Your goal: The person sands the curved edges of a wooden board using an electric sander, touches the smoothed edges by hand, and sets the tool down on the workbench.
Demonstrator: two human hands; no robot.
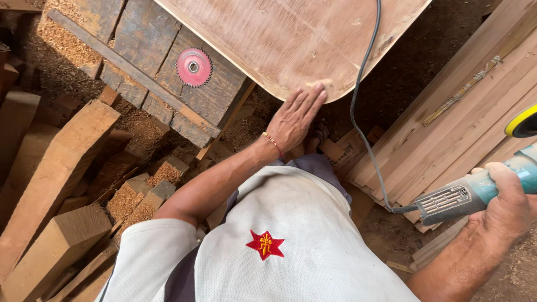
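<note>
Head view: the panel (291,39), a rounded-corner sheet of reddish wood, fills the top centre of the frame. The left hand (296,117) lies flat and open on its lower rounded edge, fingers together, arm stretched up from the lower left, a beaded band at the wrist. The right hand (503,207), at the right edge, is closed around a teal sander (475,193) held level, its yellow disc (523,123) above; the cord (363,106) runs up over the panel. Upper left, a red saw blade (193,67) lies on dark boards (140,67). Planks (464,112) are stacked at right, wood blocks (56,168) at left, sawdust over the floor (391,235).
</note>
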